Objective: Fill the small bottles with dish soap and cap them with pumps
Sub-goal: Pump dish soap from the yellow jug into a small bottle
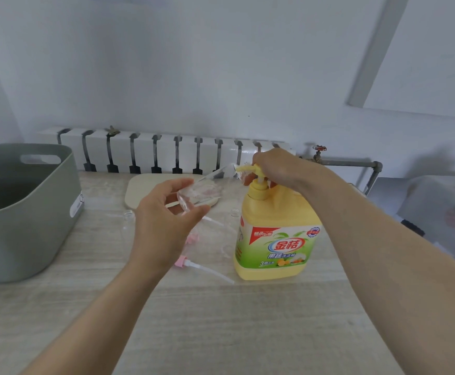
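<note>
Head: small bottle [202, 189] betw. left fingers [176, 183]

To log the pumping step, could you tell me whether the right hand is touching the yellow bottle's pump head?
Touching. The head view shows the right hand curled over the pump head of the yellow soap bottle.

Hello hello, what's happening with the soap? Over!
Left hand holds small bottle, tilted, mouth at soap jug nozzle. Right hand grips the pump. Pink pumps lie on table, out of the way.
</note>
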`<act>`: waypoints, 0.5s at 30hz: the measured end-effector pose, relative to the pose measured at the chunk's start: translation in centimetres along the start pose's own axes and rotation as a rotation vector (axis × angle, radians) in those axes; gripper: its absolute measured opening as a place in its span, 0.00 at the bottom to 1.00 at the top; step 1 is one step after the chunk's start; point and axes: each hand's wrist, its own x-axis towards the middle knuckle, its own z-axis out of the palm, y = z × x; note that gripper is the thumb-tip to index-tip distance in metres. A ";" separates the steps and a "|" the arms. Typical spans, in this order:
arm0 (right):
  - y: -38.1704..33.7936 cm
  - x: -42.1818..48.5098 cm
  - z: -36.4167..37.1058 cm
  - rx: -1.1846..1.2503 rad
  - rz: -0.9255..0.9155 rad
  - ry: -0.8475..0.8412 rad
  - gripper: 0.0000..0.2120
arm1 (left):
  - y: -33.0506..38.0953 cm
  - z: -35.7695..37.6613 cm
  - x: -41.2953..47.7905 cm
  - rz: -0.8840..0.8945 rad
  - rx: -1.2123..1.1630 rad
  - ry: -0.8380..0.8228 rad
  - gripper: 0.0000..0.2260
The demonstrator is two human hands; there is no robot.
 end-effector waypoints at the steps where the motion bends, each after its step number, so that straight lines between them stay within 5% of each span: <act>1: 0.0 -0.1 0.0 0.027 0.014 0.011 0.11 | 0.0 0.0 0.0 -0.002 0.004 -0.002 0.22; 15: 0.3 -1.6 -1.2 0.236 -0.055 -0.059 0.22 | 1.1 -0.2 0.0 0.022 0.011 -0.015 0.20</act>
